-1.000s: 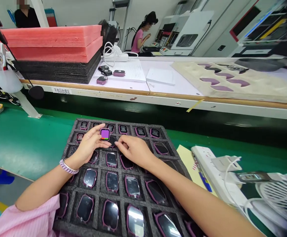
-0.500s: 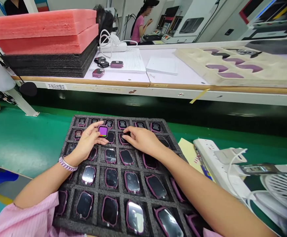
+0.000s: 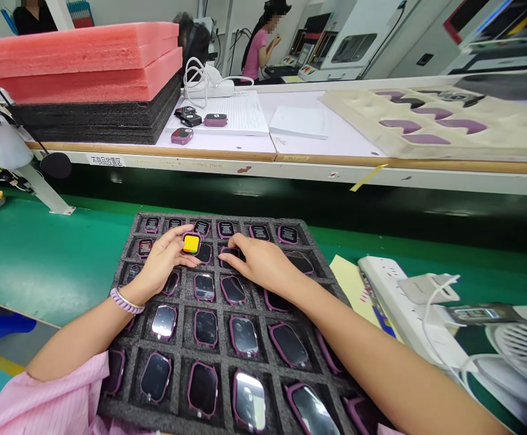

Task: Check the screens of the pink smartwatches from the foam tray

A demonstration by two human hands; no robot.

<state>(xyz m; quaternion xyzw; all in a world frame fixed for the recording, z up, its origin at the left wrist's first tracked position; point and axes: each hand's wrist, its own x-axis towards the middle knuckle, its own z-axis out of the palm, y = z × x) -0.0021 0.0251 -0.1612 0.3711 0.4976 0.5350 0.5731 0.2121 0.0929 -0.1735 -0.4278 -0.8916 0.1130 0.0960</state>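
Observation:
My left hand [image 3: 166, 260] is closed around a smartwatch case [image 3: 191, 243] without a strap, its small screen glowing yellow, above the second row of the dark foam tray [image 3: 182, 362]. To its right, my right hand [image 3: 263, 260] hovers over a dark-screened watch [image 3: 229, 256] in a compartment. Thumb and forefinger are apart at that watch's left and upper edge; whether they touch it I cannot tell. Another dark watch [image 3: 203, 254] lies between the hands. Purple-rimmed watches fill the tray's compartments, and those in the back row [image 3: 226, 229] show lit white text.
A white power strip [image 3: 388, 275] with plugs and cables lies right of the tray, beside yellow paper [image 3: 352, 278]. On the shelf are red foam blocks [image 3: 86, 60], black foam sheets [image 3: 95, 124], loose watches [image 3: 182, 135] and a cream tray [image 3: 358, 121]. A person in pink sits behind.
The screen of the watch in my left hand has turned from purple to yellow. My right thumb and forefinger have shifted slightly left and spread apart over the watch beneath.

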